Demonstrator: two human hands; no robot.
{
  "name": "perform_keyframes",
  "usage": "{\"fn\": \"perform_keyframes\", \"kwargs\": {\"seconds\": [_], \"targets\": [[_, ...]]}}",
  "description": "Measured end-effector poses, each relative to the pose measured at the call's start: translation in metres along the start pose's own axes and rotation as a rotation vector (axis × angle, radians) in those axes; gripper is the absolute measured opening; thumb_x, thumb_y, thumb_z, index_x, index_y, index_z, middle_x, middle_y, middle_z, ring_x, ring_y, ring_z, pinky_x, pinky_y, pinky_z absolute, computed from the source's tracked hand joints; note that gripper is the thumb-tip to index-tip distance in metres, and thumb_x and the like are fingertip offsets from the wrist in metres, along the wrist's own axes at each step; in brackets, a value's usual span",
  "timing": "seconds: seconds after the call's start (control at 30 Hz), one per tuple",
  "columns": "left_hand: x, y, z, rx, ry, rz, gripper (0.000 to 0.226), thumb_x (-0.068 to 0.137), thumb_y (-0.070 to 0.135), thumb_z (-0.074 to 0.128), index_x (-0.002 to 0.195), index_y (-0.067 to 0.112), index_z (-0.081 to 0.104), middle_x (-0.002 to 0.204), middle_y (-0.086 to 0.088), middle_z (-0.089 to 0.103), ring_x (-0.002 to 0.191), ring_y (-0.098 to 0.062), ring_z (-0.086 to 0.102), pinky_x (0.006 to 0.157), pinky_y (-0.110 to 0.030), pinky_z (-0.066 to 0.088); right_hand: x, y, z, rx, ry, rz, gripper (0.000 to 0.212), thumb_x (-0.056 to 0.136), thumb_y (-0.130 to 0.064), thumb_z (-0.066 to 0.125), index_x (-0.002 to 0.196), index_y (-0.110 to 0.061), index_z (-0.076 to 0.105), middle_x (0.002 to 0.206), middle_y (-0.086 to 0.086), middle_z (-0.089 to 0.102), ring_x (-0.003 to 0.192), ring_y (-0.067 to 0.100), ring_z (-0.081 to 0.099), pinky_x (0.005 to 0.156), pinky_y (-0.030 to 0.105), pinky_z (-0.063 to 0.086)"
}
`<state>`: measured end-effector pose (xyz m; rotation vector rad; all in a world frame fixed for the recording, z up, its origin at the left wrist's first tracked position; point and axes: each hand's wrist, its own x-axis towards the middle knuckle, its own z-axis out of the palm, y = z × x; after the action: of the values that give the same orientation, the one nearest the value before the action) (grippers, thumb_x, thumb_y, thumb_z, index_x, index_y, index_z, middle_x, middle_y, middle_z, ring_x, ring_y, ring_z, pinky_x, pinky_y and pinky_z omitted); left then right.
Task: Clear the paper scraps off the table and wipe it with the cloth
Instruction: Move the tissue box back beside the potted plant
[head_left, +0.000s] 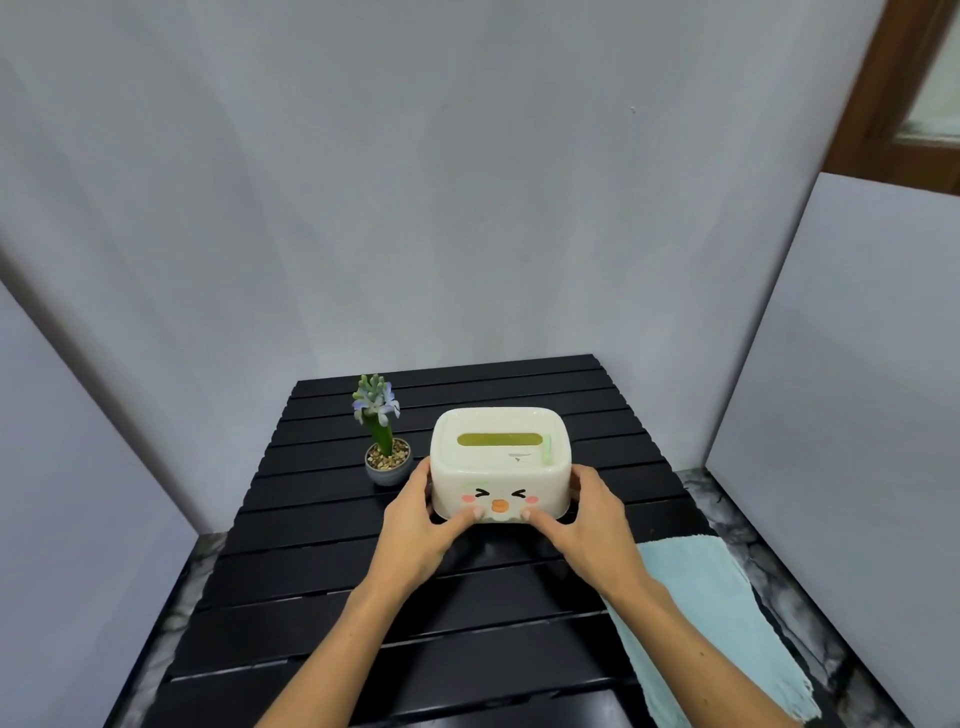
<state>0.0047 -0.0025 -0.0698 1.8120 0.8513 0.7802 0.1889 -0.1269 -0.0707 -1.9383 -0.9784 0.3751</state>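
Both hands on the cream tissue box (500, 462): the left hand (415, 525) and right hand (592, 525) clasp its ends, thumbs pressed to its cartoon face. Light-blue cloth (727, 623) drapes over the black slatted table (363, 597), right edge; potted hyacinth (382, 436) stands just beside the box.

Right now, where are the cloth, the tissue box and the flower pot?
cloth (727, 613), head view, on the middle of the blue fabric.
tissue box (501, 465), head view, on its cream lid just below the slot.
flower pot (388, 470), head view, on the grey bowl's front wall.
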Motion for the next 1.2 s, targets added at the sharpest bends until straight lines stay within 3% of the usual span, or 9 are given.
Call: {"fn": "perform_keyframes", "kwargs": {"seconds": [0.23, 0.37, 0.6, 0.7, 0.8, 0.97, 1.07, 1.13, 1.2], "targets": [[-0.015, 0.004, -0.004, 0.004, -0.003, -0.001, 0.068, 0.072, 0.034, 0.086, 0.113, 0.070, 0.045, 0.114, 0.036, 0.063, 0.108, 0.009, 0.061, 0.081, -0.005, 0.046, -0.014, -0.002, -0.006, 0.000, -0.021, 0.002, 0.069, 0.071, -0.051, 0.080, 0.126, -0.022, 0.048, 0.119, -0.008, 0.060, 0.110, 0.011, 0.057, 0.092, 0.037, 0.053], [-0.023, 0.007, -0.006, 0.018, 0.001, 0.011, 0.065, 0.074, 0.032, 0.085, 0.118, 0.061, 0.048, 0.117, 0.032, 0.064, 0.110, 0.008, 0.060, 0.083, -0.007, 0.047, -0.019, -0.003, -0.009, 0.006, -0.033, -0.007, 0.068, 0.073, -0.048, 0.080, 0.127, -0.021, 0.051, 0.120, -0.008, 0.061, 0.111, 0.011, 0.057, 0.093, 0.036, 0.053], [-0.032, 0.009, -0.011, 0.084, 0.056, 0.020, 0.060, 0.077, 0.045, 0.079, 0.129, 0.048, 0.047, 0.122, 0.029, 0.059, 0.113, 0.011, 0.054, 0.096, -0.022, 0.050, -0.022, -0.002, -0.018, -0.021, -0.019, -0.052, 0.059, 0.075, -0.048, 0.079, 0.124, -0.021, 0.057, 0.115, -0.009, 0.062, 0.105, 0.007, 0.058, 0.090, 0.031, 0.053], [-0.032, 0.019, -0.013, 0.100, 0.087, 0.056, 0.063, 0.077, 0.043, 0.079, 0.122, 0.063, 0.039, 0.120, 0.041, 0.052, 0.112, 0.018, 0.050, 0.086, -0.009, 0.047, -0.021, -0.002, -0.026, -0.010, -0.008, -0.084, 0.064, 0.076, -0.044, 0.079, 0.131, -0.025, 0.053, 0.122, -0.012, 0.058, 0.110, 0.008, 0.058, 0.092, 0.031, 0.052], [-0.031, 0.025, -0.013, 0.088, 0.110, 0.080, 0.073, 0.077, 0.041, 0.080, 0.135, 0.052, 0.038, 0.125, 0.037, 0.049, 0.114, 0.019, 0.048, 0.082, -0.004, 0.045, -0.020, -0.007, -0.031, 0.005, -0.029, -0.139, 0.073, 0.072, -0.053, 0.077, 0.136, -0.039, 0.045, 0.127, -0.021, 0.052, 0.114, 0.003, 0.054, 0.094, 0.027, 0.049], [-0.029, 0.025, -0.012, 0.207, 0.115, 0.141, 0.076, 0.077, 0.044, 0.078, 0.141, 0.042, 0.037, 0.140, 0.025, 0.039, 0.128, -0.001, 0.044, 0.100, -0.029, 0.048, -0.019, -0.011, -0.028, -0.026, -0.072, -0.202, 0.083, 0.076, -0.052, 0.076, 0.146, -0.039, 0.033, 0.141, -0.023, 0.042, 0.122, 0.005, 0.049, 0.100, 0.032, 0.049], [-0.031, 0.023, -0.007, 0.292, 0.125, 0.168, 0.078, 0.079, 0.043, 0.077, 0.144, 0.031, 0.036, 0.144, 0.021, 0.030, 0.131, -0.002, 0.037, 0.104, -0.037, 0.047, -0.017, -0.011, -0.026, -0.056, -0.085, -0.224, 0.082, 0.080, -0.047, 0.075, 0.148, -0.033, 0.032, 0.144, -0.020, 0.039, 0.122, 0.008, 0.049, 0.096, 0.038, 0.052], [-0.034, 0.021, -0.004, 0.322, 0.137, 0.169, 0.082, 0.080, 0.044, 0.076, 0.147, 0.029, 0.031, 0.148, 0.020, 0.023, 0.132, 0.000, 0.032, 0.105, -0.032, 0.046, -0.016, -0.012, -0.025, -0.057, -0.105, -0.224, 0.083, 0.081, -0.043, 0.075, 0.149, -0.031, 0.030, 0.145, -0.017, 0.037, 0.122, 0.009, 0.049, 0.096, 0.039, 0.052], [-0.037, 0.018, 0.001, 0.334, 0.139, 0.178, 0.088, 0.079, 0.043, 0.077, 0.149, 0.029, 0.026, 0.150, 0.019, 0.018, 0.133, 0.001, 0.030, 0.103, -0.014, 0.040, -0.014, -0.012, -0.024, -0.059, -0.134, -0.227, 0.087, 0.080, -0.040, 0.076, 0.150, -0.031, 0.025, 0.146, -0.017, 0.033, 0.123, 0.010, 0.048, 0.097, 0.038, 0.051]]}}
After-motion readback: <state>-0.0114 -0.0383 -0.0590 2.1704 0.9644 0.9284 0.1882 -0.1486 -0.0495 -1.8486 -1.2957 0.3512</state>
